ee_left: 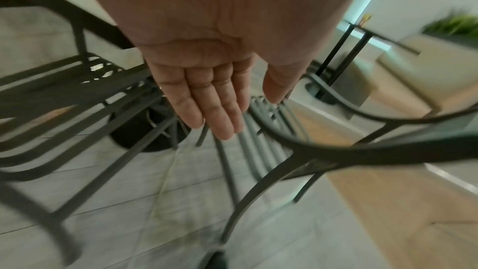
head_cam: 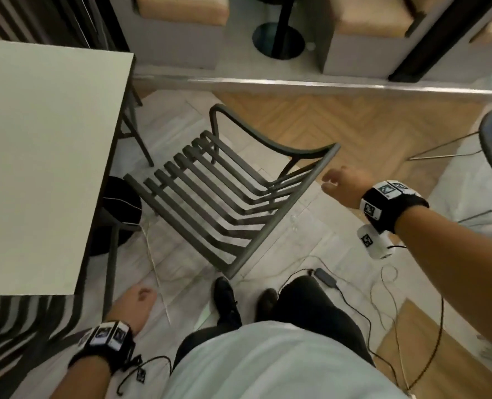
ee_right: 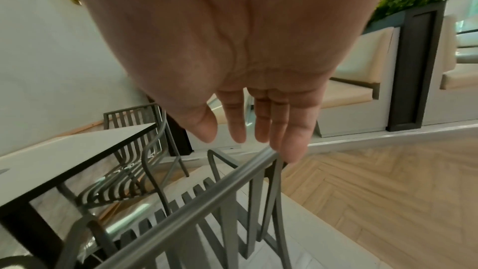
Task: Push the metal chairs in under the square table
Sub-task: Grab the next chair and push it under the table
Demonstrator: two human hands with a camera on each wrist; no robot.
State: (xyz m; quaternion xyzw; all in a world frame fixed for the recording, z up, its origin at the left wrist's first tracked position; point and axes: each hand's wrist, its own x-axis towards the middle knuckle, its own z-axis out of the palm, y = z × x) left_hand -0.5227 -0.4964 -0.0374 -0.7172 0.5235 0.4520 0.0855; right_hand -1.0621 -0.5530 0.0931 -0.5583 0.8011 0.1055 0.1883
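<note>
Dark-grey slatted metal chair at frame centre stands outside the white square table; our right hand and left hand, fingers relaxed, grasp nothing.

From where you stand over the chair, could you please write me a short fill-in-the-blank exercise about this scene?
1. The slatted metal chair stands pulled out beside the square ____, not yet pushed under.
2. The right hand reaches toward the top rail of the chair's ____.
3. The left hand hangs with straight fingers and holds ____.
4. To the right of the chair, the floor shows a ____ pattern of wood.

Missing words: table; backrest; nothing; herringbone
</note>
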